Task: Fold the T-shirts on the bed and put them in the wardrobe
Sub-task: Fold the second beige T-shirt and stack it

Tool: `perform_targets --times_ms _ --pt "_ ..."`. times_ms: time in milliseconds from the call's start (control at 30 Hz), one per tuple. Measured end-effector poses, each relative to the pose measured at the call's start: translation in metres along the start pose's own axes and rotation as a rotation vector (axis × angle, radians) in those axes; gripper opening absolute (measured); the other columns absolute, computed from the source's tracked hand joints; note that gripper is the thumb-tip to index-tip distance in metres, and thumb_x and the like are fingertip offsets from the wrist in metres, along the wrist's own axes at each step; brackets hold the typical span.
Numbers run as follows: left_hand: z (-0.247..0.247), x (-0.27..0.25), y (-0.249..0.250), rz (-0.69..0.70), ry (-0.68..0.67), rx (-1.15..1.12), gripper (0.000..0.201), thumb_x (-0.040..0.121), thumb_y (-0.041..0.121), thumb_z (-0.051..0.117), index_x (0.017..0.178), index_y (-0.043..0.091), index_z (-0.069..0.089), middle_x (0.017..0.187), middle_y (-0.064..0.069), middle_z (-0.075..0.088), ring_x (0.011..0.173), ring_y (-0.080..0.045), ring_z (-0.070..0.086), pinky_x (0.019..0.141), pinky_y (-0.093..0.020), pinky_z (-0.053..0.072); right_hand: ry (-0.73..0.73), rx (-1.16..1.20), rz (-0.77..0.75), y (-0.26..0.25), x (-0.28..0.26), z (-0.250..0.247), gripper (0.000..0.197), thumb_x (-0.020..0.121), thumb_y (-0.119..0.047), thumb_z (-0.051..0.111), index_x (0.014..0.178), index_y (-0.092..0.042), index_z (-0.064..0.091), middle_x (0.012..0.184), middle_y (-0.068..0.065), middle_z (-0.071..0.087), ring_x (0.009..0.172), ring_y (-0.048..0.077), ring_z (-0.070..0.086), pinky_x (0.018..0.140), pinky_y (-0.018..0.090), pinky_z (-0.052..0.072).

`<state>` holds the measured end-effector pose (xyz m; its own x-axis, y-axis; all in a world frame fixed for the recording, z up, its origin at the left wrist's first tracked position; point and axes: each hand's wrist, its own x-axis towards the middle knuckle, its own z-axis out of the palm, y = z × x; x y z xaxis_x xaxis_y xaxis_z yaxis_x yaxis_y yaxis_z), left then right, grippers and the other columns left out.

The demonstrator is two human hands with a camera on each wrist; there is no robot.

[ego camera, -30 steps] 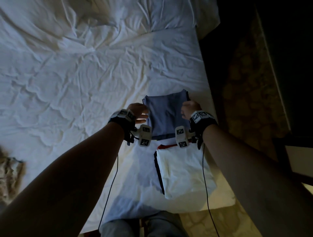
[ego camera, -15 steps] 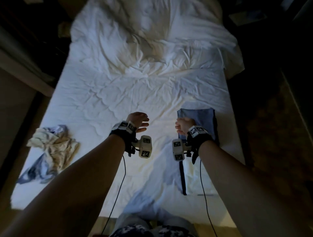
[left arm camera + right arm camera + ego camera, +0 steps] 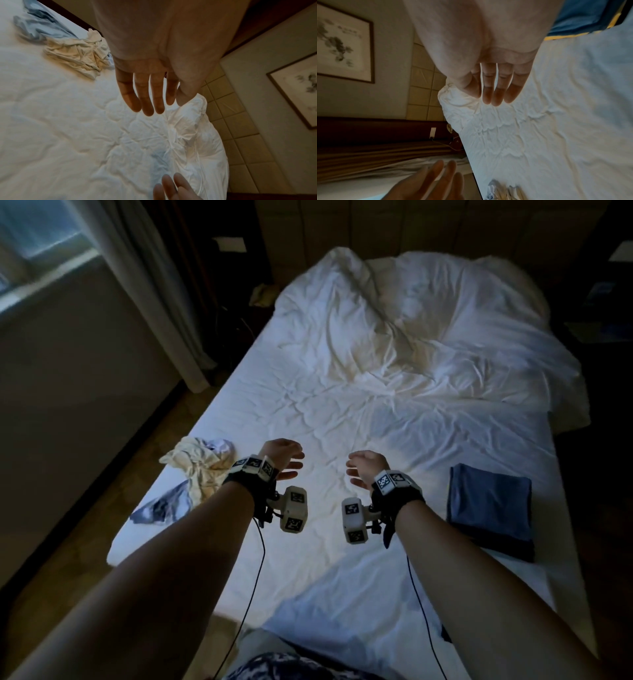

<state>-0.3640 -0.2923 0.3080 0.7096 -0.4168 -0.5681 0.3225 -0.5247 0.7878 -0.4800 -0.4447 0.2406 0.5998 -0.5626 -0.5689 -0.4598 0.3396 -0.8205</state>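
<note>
Bed (image 3: pixel 394 419): left hand (image 3: pixel 282 455), right hand (image 3: pixel 366 467) grip apart, empty; folded blue T-shirt (image 3: pixel 489 505) clear only in head view.

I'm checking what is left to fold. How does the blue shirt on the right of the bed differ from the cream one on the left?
The blue T-shirt is folded into a flat, neat rectangle; the cream T-shirt lies crumpled in a heap. The blue one is dark and plain, the cream one pale, with a bluish garment bunched against it. Both lie on the white sheet, and neither hand touches either.
</note>
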Motion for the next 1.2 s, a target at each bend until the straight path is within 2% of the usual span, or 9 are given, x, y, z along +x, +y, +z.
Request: perform_targets --times_ms 167,333,633,733,833,933,1033,1133,1200 --pt "-0.106 0.031 -0.031 -0.003 -0.017 -0.033 0.012 0.097 0.02 0.055 0.102 0.012 0.061 0.102 -0.006 0.067 0.087 -0.02 0.065 0.073 -0.033 0.054 0.001 -0.067 -0.028 -0.008 0.004 0.113 0.017 0.098 -0.015 0.05 0.109 -0.013 0.063 0.108 0.01 0.066 0.094 0.022 0.063 0.078 0.033 0.055" --pt "-0.216 0.071 -0.083 -0.077 -0.031 -0.057 0.016 0.099 0.019 0.05 0.108 0.01 0.059 0.091 -0.004 0.066 0.074 -0.017 0.061 0.065 -0.028 0.049 0.0 -0.133 -0.002 -0.008 0.017 0.238 0.013 0.097 -0.012 0.052 0.1 -0.013 0.064 0.1 0.009 0.065 0.089 0.022 0.062 0.074 0.032 0.053" --pt "-0.364 0.145 -0.149 -0.222 0.06 -0.14 0.013 0.098 0.015 0.051 0.103 0.006 0.06 0.094 -0.011 0.064 0.072 -0.02 0.06 0.068 -0.031 0.05 -0.045 -0.348 0.106 0.006 0.064 0.386 0.014 0.096 -0.015 0.052 0.102 -0.012 0.065 0.099 0.009 0.067 0.083 0.02 0.063 0.068 0.03 0.053" --pt "-0.386 0.179 -0.171 -0.284 0.075 -0.181 0.014 0.098 0.018 0.053 0.106 0.008 0.059 0.099 -0.012 0.065 0.084 -0.025 0.062 0.079 -0.037 0.051 -0.069 -0.432 0.142 0.014 0.087 0.413 0.012 0.096 -0.014 0.053 0.101 -0.013 0.063 0.097 0.009 0.066 0.074 0.016 0.06 0.061 0.025 0.051" --pt "-0.394 0.216 -0.196 -0.35 0.074 -0.21 0.021 0.098 0.019 0.053 0.111 0.005 0.061 0.099 -0.012 0.064 0.087 -0.025 0.061 0.073 -0.034 0.052 -0.095 -0.533 0.191 0.028 0.116 0.432 0.01 0.097 -0.015 0.054 0.102 -0.014 0.063 0.093 0.009 0.065 0.072 0.015 0.059 0.06 0.024 0.05" --pt "-0.394 0.252 -0.222 -0.45 0.06 -0.241 0.023 0.098 0.014 0.051 0.113 0.0 0.062 0.097 -0.014 0.063 0.086 -0.026 0.06 0.065 -0.031 0.05 -0.141 -0.635 0.248 0.044 0.147 0.446 0.01 0.097 -0.016 0.052 0.1 -0.019 0.061 0.084 0.005 0.064 0.08 0.017 0.062 0.069 0.029 0.055" --pt "-0.387 0.291 -0.246 -0.529 0.049 -0.245 0.015 0.097 0.008 0.05 0.107 0.002 0.061 0.092 -0.014 0.061 0.083 -0.026 0.058 0.076 -0.035 0.05 -0.186 -0.685 0.315 0.061 0.18 0.458 0.013 0.097 -0.018 0.049 0.102 -0.021 0.061 0.086 0.002 0.063 0.091 0.021 0.063 0.084 0.036 0.056" --pt "-0.378 0.328 -0.265 -0.606 0.019 -0.235 0.008 0.096 0.009 0.053 0.095 0.003 0.058 0.089 -0.014 0.058 0.079 -0.025 0.057 0.085 -0.039 0.051 -0.217 -0.692 0.368 0.079 0.211 0.467 0.019 0.097 -0.016 0.05 0.108 -0.021 0.064 0.086 0.0 0.062 0.091 0.019 0.062 0.087 0.036 0.056" --pt "-0.373 0.352 -0.282 -0.645 0.007 -0.193 0.014 0.093 0.014 0.058 0.086 0.003 0.062 0.09 -0.017 0.061 0.081 -0.028 0.058 0.086 -0.043 0.052 -0.24 -0.687 0.404 0.091 0.232 0.473 0.02 0.096 -0.016 0.049 0.107 -0.022 0.065 0.092 0.002 0.065 0.092 0.018 0.063 0.086 0.036 0.057"
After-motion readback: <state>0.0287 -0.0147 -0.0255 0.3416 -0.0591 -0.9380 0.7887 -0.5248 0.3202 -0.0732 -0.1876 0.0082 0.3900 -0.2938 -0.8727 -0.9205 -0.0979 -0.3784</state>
